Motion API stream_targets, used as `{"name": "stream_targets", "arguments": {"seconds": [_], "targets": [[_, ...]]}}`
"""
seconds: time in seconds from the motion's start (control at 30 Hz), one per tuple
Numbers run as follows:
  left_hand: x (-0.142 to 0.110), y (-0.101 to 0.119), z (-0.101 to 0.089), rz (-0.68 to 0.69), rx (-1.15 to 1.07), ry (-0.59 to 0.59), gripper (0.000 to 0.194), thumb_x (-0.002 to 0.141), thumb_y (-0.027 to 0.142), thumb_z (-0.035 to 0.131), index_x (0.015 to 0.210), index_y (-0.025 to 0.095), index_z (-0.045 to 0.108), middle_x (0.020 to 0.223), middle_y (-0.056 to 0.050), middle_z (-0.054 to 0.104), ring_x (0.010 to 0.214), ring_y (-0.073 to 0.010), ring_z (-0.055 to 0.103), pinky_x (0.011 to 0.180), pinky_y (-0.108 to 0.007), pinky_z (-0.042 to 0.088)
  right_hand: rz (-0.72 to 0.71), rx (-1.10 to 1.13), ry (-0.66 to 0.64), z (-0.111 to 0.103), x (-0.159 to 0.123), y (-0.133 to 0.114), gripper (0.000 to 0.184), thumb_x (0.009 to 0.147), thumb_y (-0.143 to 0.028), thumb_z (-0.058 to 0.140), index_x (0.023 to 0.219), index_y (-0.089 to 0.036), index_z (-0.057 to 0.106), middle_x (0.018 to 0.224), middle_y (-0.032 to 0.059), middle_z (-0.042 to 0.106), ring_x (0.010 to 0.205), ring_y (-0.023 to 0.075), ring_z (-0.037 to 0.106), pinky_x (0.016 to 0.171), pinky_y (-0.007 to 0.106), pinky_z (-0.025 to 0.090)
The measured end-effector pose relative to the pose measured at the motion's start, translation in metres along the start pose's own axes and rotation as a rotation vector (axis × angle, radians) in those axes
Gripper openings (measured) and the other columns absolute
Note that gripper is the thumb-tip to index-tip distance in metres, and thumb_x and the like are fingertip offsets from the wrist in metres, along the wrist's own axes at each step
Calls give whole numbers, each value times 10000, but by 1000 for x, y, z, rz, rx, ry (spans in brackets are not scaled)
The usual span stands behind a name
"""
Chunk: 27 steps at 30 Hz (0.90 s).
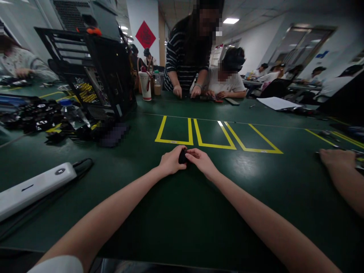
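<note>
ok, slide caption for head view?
Left hand holding a small black object, right hand touching it, at a green table.

My left hand point(171, 162) and right hand point(202, 162) hide much of a black object point(182, 156); I can't tell its kind. White corded bar point(36, 186): cut by left edge. Co-worker's forearm point(347, 184): cut at right. Heaped black pieces point(36, 115): too blurred to identify.
</note>
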State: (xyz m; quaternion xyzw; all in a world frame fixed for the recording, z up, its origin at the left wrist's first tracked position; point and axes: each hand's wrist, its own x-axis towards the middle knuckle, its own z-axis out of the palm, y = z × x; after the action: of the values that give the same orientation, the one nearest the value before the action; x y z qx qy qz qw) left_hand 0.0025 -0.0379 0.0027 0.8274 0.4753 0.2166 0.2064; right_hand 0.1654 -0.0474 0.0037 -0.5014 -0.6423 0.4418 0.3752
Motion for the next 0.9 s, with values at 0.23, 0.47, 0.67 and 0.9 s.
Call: {"name": "stream_targets", "arguments": {"seconds": [0.23, 0.47, 0.67, 0.9], "targets": [[-15, 12, 6, 89, 16, 65, 609, 723, 409, 636, 1201, 239, 299, 1177, -49, 490, 951, -229, 580, 741, -369, 508, -77, 136, -40, -1, -24, -2, 200, 796, -247, 555, 990, -198, 570, 1028, 32, 602, 990, 174, 581, 897, 368, 454], [-30, 16, 1, 251, -38, 45, 613, 750, 295, 621, 1231, 237, 245, 1204, -64, 442, 1023, -218, 545, 803, -372, 500, -191, 112, 29, 6, -43, 6, 246, 792, -203, 562, 1036, -240, 553, 1068, 13, 572, 1037, 168, 565, 928, 346, 457], [-25, 9, -1, 291, -27, 29, 643, 755, 261, 619, 1254, 254, 214, 1243, -71, 416, 1060, -234, 530, 832, -409, 490, -169, 141, -9, 5, -40, 6, 245, 802, -213, 552, 1044, -248, 537, 1062, 12, 583, 1005, 168, 585, 873, 338, 498], [-17, 6, 0, 309, -7, 7, 633, 777, 276, 600, 1268, 255, 200, 1274, -86, 399, 1091, -251, 516, 845, -441, 491, -114, 203, -9, 2, -35, 7, 208, 796, -235, 568, 1000, -253, 531, 1006, 5, 585, 944, 168, 606, 805, 333, 533]]}}
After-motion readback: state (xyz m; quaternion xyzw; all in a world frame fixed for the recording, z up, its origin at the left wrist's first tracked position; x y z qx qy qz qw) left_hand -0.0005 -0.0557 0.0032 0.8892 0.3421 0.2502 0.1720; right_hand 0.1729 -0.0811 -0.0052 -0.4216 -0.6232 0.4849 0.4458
